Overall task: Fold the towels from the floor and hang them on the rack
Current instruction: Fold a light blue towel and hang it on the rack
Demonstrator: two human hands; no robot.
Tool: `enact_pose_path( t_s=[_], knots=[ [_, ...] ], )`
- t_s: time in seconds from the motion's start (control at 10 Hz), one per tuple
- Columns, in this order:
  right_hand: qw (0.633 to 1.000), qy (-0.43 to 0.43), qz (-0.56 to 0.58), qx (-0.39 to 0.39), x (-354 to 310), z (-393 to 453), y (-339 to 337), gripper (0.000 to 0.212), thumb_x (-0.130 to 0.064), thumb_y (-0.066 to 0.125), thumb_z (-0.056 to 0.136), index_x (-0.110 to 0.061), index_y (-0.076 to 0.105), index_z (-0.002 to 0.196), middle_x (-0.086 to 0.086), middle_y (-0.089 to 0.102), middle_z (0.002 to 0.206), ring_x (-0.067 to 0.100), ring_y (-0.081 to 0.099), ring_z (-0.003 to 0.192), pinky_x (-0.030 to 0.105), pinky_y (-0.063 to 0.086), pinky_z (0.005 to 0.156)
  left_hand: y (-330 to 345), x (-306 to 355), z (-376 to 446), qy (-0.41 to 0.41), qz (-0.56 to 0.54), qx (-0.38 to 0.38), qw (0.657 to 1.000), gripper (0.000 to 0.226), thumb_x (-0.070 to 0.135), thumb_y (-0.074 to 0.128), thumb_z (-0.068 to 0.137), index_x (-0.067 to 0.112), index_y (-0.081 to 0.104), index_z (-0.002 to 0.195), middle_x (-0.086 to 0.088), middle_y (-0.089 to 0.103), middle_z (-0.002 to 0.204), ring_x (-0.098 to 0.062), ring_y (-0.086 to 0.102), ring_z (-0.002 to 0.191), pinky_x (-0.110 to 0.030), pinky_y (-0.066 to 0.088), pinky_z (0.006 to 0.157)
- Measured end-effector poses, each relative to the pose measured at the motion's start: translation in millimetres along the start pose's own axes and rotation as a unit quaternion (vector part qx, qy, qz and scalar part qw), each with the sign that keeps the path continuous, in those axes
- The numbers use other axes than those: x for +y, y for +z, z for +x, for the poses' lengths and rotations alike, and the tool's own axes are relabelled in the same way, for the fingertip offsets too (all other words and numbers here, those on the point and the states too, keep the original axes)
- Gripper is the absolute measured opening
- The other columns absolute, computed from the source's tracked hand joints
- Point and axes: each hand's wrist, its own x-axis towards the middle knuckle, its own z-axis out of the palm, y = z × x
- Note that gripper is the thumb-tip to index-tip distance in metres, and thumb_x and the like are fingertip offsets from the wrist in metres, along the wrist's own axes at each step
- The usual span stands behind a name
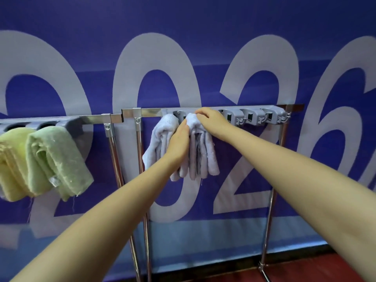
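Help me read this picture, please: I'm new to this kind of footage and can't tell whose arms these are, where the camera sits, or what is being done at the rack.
There is no machine here. One camera sits on a person's head and looks forward and down, so both arms are that person's own. They stand before a metal rack in front of a blue banner. The left hand presses against a folded lavender towel hanging from the rack's grey clip strip. The right hand has its grip on the towel's top, at the clips. On a neighbouring rack to the left hang a green towel and a yellow towel.
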Motion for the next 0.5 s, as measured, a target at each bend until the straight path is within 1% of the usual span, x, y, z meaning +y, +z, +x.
enact_pose_path(
  t_s=[0.1,0.2,0.3,0.4,0.5],
  knots=[
    [0.999,0.014,0.029,-0.003,4,-21,7,0.039,-0.026,0.036,0.1,-0.019,0.052,0.135,0.004,0.055,0.136,0.02,0.052,0.122,0.036,0.04,0.106,20,41,10,-0.131,0.287,-0.023,0.949,0.04,0.028,0.04,0.103,0.0,0.064,0.117,-0.023,0.07,0.102,-0.033,0.063,0.101,-0.034,0.043,0.1],
    [0.996,0.008,0.053,0.073,2,-47,12,0.034,-0.022,0.039,0.096,-0.021,0.06,0.123,0.0,0.062,0.123,0.017,0.058,0.108,0.038,0.048,0.095,3,-39,-73,0.183,-0.006,0.016,0.983,0.035,0.031,0.037,0.103,0.013,0.066,0.109,-0.01,0.071,0.087,-0.016,0.063,0.082,-0.021,0.049,0.079],
    [0.983,0.0,0.115,0.141,-11,-80,20,0.024,-0.018,0.044,0.095,-0.015,0.064,0.107,-0.002,0.065,0.105,0.015,0.06,0.098,0.034,0.05,0.088,-5,-37,-119,0.304,-0.2,0.121,0.923,0.024,0.028,0.041,0.1,0.022,0.064,0.097,0.008,0.064,0.094,-0.003,0.058,0.083,-0.021,0.048,0.078],
    [0.982,-0.012,0.159,0.106,-33,-118,39,0.022,-0.014,0.045,0.096,-0.017,0.064,0.085,-0.008,0.06,0.073,0.01,0.056,0.073,0.03,0.047,0.073,-14,-58,-131,0.296,-0.184,0.165,0.923,0.026,0.013,0.043,0.092,0.008,0.065,0.079,-0.005,0.064,0.08,-0.015,0.057,0.073,-0.034,0.049,0.071],
    [0.983,-0.02,0.181,0.036,-47,-155,70,0.029,-0.009,0.045,0.094,-0.02,0.06,0.071,-0.005,0.056,0.059,0.007,0.051,0.059,0.026,0.044,0.064,-24,-98,-143,0.284,-0.194,0.164,0.925,0.027,0.009,0.041,0.089,0.009,0.059,0.069,-0.013,0.064,0.073,-0.021,0.057,0.065,-0.033,0.048,0.063]
  ],
)
